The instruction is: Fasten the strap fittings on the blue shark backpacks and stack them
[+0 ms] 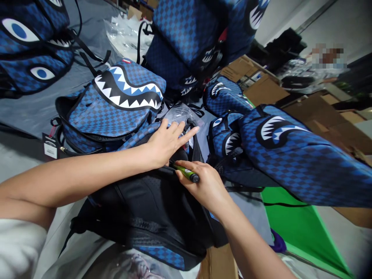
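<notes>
Gray table point(26, 112), shark-mouth checkered bags point(116, 100) around. Black bag point(157, 201) front center, soft, creased, blue-checked panel near bottom. Left hand point(162, 145) at its upper edge, fingers spread. Right hand point(206, 182) beside it, fingers pinching green tool point(184, 171): slim, black-ended, tip hidden near left hand.

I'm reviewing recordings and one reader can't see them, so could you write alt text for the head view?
A right hand holds a green tool with a black end at a mostly black backpack, while the left hand spreads its fingers beside it. Around them are blue-checkered backpacks with toothy mouth prints.
</notes>
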Available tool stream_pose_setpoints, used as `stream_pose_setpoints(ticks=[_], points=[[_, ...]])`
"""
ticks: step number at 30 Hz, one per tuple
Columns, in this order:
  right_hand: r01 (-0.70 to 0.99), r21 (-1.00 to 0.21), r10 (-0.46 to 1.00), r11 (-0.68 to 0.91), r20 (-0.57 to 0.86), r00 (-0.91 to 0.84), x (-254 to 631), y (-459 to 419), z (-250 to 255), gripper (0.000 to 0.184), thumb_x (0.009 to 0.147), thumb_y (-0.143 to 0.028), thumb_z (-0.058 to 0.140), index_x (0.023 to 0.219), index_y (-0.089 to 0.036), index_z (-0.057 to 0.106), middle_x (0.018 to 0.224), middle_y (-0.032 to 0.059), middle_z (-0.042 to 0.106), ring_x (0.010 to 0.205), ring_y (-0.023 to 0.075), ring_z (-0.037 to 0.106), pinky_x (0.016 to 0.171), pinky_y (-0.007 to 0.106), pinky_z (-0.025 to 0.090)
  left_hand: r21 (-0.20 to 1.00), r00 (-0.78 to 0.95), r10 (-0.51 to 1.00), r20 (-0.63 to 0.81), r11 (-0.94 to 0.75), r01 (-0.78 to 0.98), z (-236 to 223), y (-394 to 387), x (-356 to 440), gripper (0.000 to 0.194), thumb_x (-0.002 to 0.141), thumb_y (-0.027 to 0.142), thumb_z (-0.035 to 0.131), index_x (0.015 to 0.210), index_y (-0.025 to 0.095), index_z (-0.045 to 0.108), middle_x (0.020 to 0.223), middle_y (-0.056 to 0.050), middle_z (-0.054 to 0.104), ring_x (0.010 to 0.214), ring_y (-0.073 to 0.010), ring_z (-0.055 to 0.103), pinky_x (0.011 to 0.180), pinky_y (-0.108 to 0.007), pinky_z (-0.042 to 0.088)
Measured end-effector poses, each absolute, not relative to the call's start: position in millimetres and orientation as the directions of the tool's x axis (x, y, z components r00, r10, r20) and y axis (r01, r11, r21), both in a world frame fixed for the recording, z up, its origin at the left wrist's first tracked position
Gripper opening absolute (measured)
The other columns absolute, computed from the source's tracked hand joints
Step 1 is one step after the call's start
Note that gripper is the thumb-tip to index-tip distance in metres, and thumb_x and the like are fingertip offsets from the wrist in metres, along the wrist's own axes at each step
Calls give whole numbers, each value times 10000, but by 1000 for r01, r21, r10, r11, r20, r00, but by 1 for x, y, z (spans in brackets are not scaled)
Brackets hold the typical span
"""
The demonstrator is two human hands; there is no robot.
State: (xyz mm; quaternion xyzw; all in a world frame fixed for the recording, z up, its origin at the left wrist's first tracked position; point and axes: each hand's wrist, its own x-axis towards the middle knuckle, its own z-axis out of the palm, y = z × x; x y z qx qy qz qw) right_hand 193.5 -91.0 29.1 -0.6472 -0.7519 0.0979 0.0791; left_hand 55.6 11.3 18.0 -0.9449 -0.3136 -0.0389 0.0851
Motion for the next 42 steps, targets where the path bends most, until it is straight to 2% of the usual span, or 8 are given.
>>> stream_pose_setpoints(ticks=[3,8,13,17,20,32,39,42], points=[[909,-384,986,163,39,-160,194,-91,24,275,889,-222,610,1132,-180,732,1037,72,781,903,192,740,815,263,548,-146,788,606,111,-774,616,19,11,57,1009,865,388,654,1595,193,-15,1617,-190,256,1401,-347,361,1144,-530,279],[984,-162,995,76,-54,-86,194,-91,32,250,862,-260,650,1083,-213,760,929,69,788,804,228,745,730,301,552,-164,784,601,158,-767,621,16,10,55,859,928,324,538,1597,182,19,1596,-171,309,1381,-325,375,1132,-504,288],[952,-268,987,145,-24,-157,193,-90,35,260,888,-236,619,1113,-209,744,1007,66,784,864,193,741,796,271,551,-168,783,592,190,-766,620,13,9,53,804,944,335,504,1597,160,68,1576,-169,340,1336,-320,408,1098,-490,319],[978,-182,989,102,-83,-119,195,-90,38,250,882,-256,633,1096,-215,755,970,67,786,849,213,741,785,307,557,-168,781,593,196,-764,623,14,9,54,799,940,314,502,1596,148,76,1569,-170,352,1329,-321,410,1100,-492,316],[964,-238,983,118,-110,-147,197,-91,41,275,885,-237,632,1135,-215,744,1019,64,781,895,203,739,797,286,555,-171,780,590,208,-764,623,14,8,53,785,938,313,503,1593,137,108,1558,-172,366,1319,-324,416,1099,-489,320],[964,-240,985,112,-102,-140,195,-90,42,279,880,-237,628,1134,-232,745,1004,55,784,869,200,735,767,272,533,-177,781,587,212,-763,622,14,8,51,740,949,283,468,1589,132,131,1558,-172,365,1320,-315,411,1088,-487,328],[974,-196,989,110,-72,-126,181,-95,45,283,884,-292,604,1125,-258,747,957,54,791,880,204,737,788,276,505,-157,786,567,248,-777,610,20,3,46,860,844,242,635,1576,119,201,1544,-195,393,1302,-335,452,1026,-476,382],[987,-145,992,69,-92,-82,181,-93,46,250,876,-307,587,1038,-243,766,900,67,793,834,221,743,727,288,488,-182,793,554,253,-778,601,21,6,48,879,814,221,666,1571,119,231,1549,-212,390,1312,-351,459,1035,-508,384]])
